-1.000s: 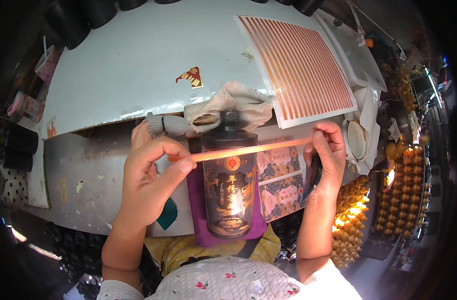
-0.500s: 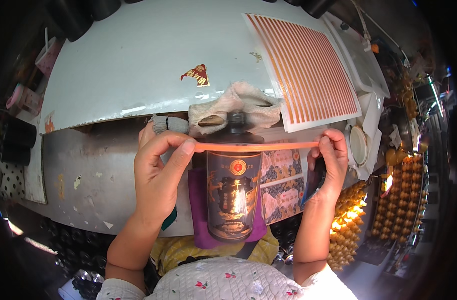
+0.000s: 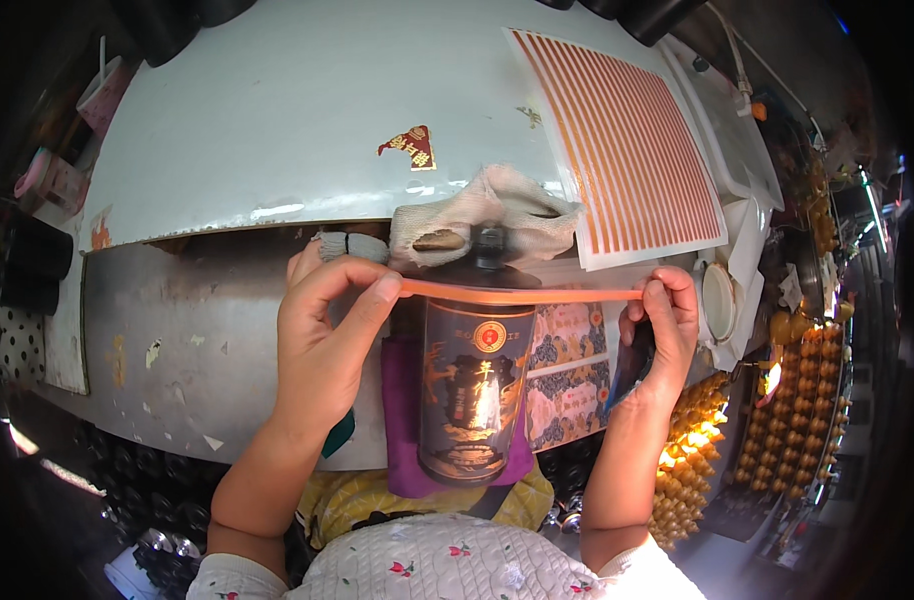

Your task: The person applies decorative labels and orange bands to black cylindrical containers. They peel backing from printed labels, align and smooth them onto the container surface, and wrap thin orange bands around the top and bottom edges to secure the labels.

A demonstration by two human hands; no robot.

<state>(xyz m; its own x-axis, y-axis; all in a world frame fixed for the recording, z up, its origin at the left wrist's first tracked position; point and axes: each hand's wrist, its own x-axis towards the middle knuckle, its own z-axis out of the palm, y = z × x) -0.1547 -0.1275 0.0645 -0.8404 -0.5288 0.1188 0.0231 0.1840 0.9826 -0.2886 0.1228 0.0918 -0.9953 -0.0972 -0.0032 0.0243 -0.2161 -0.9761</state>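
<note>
A thin orange strip is stretched between my hands, across the shoulder of a dark bottle with gold and red decoration. The bottle leans towards me on a purple cloth; its black neck points away. My left hand pinches the strip's left end between thumb and finger. Beside its fingers is a grey bundle tied with a black band; whether they grip it, I cannot tell. My right hand pinches the right end. Something dark lies against its palm, partly hidden.
A sheet of copper-coloured stripes lies on the pale table, near a torn red-gold label piece. A worn whitish cloth sits behind the bottle. Printed sheets lie to its right. Gold ridged objects stand lower right.
The strip has tilted slightly, its right end now a little lower than its left. Both hands keep their pinch. The whole view has shifted a little.
</note>
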